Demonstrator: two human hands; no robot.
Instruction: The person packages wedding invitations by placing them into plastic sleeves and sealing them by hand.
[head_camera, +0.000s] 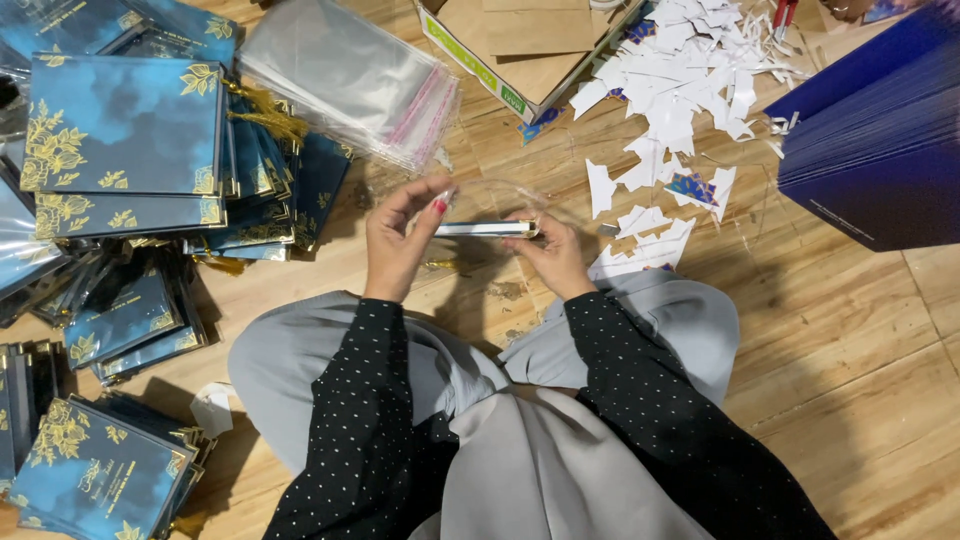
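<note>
Left hand and right hand pinched flat blue gold-flowered card edge-on inside clear plastic sleeve, mid-floor. Sleeved blue card stacks at left floor edge; unused clear sleeve pile near top edge, so judged partly done.

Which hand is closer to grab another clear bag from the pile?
Probably the left hand. The pile of clear bags lies up and to its side, just beyond its fingers. The right hand sits farther off, holding the other end of the card.
</note>
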